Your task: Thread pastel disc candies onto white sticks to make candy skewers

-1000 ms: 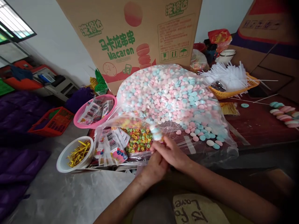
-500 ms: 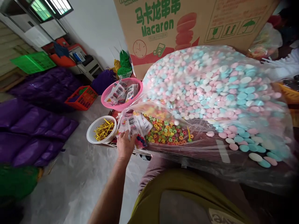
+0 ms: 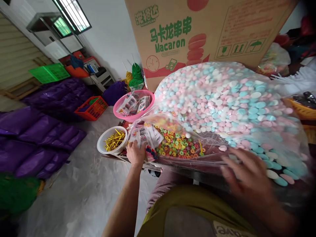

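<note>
My left hand [image 3: 135, 153] rests on a stack of clear printed wrapper bags [image 3: 144, 135] at the table's near left edge, fingers curled onto them. My right hand [image 3: 247, 176], blurred by motion, hovers with fingers spread over the near edge of a big clear plastic bag of pink, blue and white candy discs [image 3: 222, 98]; nothing shows in it. Under that bag's left side lies a bag of small coloured candy rings [image 3: 179, 144].
A white bowl of gold twist ties [image 3: 112, 141] sits left of the wrappers, and a pink basket of more wrappers [image 3: 133, 105] behind it. A large Macaron cardboard box [image 3: 197, 29] stands at the back. Purple sacks [image 3: 41, 138] and a red crate [image 3: 92, 108] lie on the floor at left.
The two hands, together on a candy stick a second ago, have parted. The left went to the wrapper bags, and the right has now come into view over the candy bag. The view swung left.
</note>
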A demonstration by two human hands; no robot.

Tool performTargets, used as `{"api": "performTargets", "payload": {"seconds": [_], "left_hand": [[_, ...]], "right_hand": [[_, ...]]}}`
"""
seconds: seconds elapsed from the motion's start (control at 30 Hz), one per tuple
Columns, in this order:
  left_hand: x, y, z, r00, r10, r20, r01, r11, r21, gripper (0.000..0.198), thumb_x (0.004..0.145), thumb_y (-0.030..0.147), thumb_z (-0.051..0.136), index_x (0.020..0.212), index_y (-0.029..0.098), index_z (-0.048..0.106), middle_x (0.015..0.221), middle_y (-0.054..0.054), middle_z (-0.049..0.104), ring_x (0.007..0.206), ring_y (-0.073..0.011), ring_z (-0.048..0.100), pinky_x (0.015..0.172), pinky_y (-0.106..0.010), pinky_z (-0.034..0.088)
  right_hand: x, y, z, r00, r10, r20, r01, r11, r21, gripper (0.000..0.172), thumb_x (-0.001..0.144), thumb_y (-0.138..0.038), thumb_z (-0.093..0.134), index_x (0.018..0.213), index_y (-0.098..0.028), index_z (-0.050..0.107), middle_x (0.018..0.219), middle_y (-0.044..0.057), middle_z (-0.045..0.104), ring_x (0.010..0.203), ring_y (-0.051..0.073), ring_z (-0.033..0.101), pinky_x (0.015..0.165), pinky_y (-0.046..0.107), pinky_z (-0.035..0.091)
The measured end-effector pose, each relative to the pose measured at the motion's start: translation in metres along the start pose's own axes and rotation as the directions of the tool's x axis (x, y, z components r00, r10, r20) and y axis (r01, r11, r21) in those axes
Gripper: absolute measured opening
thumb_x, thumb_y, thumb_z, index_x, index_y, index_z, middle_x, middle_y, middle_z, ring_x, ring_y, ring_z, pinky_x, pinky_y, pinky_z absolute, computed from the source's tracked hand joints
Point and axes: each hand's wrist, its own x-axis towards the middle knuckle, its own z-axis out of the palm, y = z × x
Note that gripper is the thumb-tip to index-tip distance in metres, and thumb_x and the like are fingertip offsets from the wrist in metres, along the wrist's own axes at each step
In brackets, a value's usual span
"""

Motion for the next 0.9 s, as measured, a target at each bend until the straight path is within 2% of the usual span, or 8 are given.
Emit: {"api": "performTargets", "payload": {"seconds": [0.17, 0.3, 0.4, 0.47, 0.53, 0.7, 0.83, 0.9], "left_hand": [[0.009, -0.012, -0.003, 0.999, -0.044, 0.004, 0.044, 0.993, -0.113, 0.021, 0.074, 0.034, 0.058, 0.079, 0.019, 0.072, 0.088, -0.006, 0.063, 0.085, -0.0196, 0.059, 0.083, -0.033, 0.045], [-0.018, 0.027, -0.014, 0.998, -0.027, -0.055, 0.008, 0.947, -0.322, 0.026, 0.079, 0.037, 0.053, 0.084, 0.019, 0.070, 0.092, -0.004, 0.062, 0.088, -0.0160, 0.059, 0.082, -0.029, 0.046], [-0.061, 0.082, -0.013, 0.985, 0.038, 0.168, 0.107, 0.633, -0.767, 0.023, 0.073, 0.038, 0.062, 0.078, 0.017, 0.070, 0.083, -0.002, 0.062, 0.078, -0.0144, 0.058, 0.076, -0.028, 0.048], [-0.090, 0.113, -0.008, 0.920, 0.084, 0.384, 0.305, 0.463, -0.832, 0.021, 0.071, 0.037, 0.065, 0.077, 0.017, 0.070, 0.075, -0.001, 0.062, 0.070, -0.0123, 0.056, 0.071, -0.027, 0.047], [-0.109, 0.130, -0.004, 0.840, 0.140, 0.524, 0.444, 0.376, -0.813, 0.020, 0.070, 0.037, 0.066, 0.075, 0.018, 0.069, 0.072, 0.000, 0.062, 0.067, -0.0112, 0.055, 0.069, -0.026, 0.046], [-0.116, 0.120, 0.001, 0.759, 0.078, 0.647, 0.563, 0.422, -0.711, 0.023, 0.064, 0.037, 0.070, 0.066, 0.016, 0.064, 0.054, 0.004, 0.053, 0.050, -0.0069, 0.042, 0.054, -0.021, 0.039], [-0.117, 0.116, 0.001, 0.688, 0.182, 0.703, 0.590, 0.423, -0.688, 0.025, 0.068, 0.037, 0.068, 0.062, 0.015, 0.059, 0.050, 0.006, 0.046, 0.048, -0.0055, 0.037, 0.051, -0.020, 0.034], [-0.120, 0.117, 0.003, 0.701, 0.157, 0.696, 0.590, 0.420, -0.689, 0.026, 0.068, 0.038, 0.068, 0.064, 0.015, 0.058, 0.051, 0.006, 0.046, 0.048, -0.0053, 0.036, 0.051, -0.020, 0.033]], "right_hand": [[0.008, -0.020, 0.017, 1.000, -0.028, -0.007, 0.029, 0.988, 0.151, 0.020, 0.082, -0.022, 0.053, 0.100, -0.018, 0.061, 0.115, 0.015, 0.056, 0.110, 0.030, 0.050, 0.093, 0.048, 0.040], [0.009, -0.025, 0.008, 0.983, 0.174, 0.059, -0.184, 0.938, 0.295, 0.019, 0.081, -0.027, 0.055, 0.098, -0.023, 0.064, 0.108, 0.010, 0.061, 0.103, 0.027, 0.056, 0.090, 0.044, 0.043], [0.021, -0.044, 0.010, 0.842, 0.354, 0.406, -0.530, 0.677, 0.510, 0.029, 0.082, -0.035, 0.055, 0.108, -0.024, 0.061, 0.104, 0.008, 0.065, 0.092, 0.022, 0.062, 0.079, 0.036, 0.050], [0.031, -0.057, 0.020, 0.725, 0.336, 0.602, -0.688, 0.396, 0.608, 0.036, 0.080, -0.041, 0.057, 0.110, -0.022, 0.059, 0.100, 0.008, 0.066, 0.087, 0.020, 0.063, 0.076, 0.034, 0.051], [0.037, -0.061, 0.029, 0.681, 0.364, 0.635, -0.728, 0.245, 0.640, 0.029, 0.079, -0.045, 0.056, 0.091, -0.019, 0.062, 0.083, 0.005, 0.065, 0.078, 0.018, 0.061, 0.072, 0.031, 0.050], [0.025, -0.044, 0.032, 0.620, 0.501, 0.604, -0.775, 0.272, 0.570, 0.025, 0.077, -0.042, 0.057, 0.072, -0.018, 0.057, 0.068, 0.000, 0.057, 0.067, 0.015, 0.053, 0.065, 0.028, 0.044], [0.020, -0.043, 0.031, 0.547, 0.585, 0.598, -0.753, 0.032, 0.658, 0.030, 0.076, -0.045, 0.059, 0.094, -0.022, 0.053, 0.089, 0.003, 0.062, 0.078, 0.017, 0.058, 0.069, 0.030, 0.047], [0.020, -0.044, 0.033, 0.558, 0.575, 0.597, -0.738, 0.015, 0.675, 0.036, 0.074, -0.043, 0.061, 0.101, -0.022, 0.052, 0.094, 0.004, 0.061, 0.082, 0.018, 0.058, 0.068, 0.029, 0.047]]}}
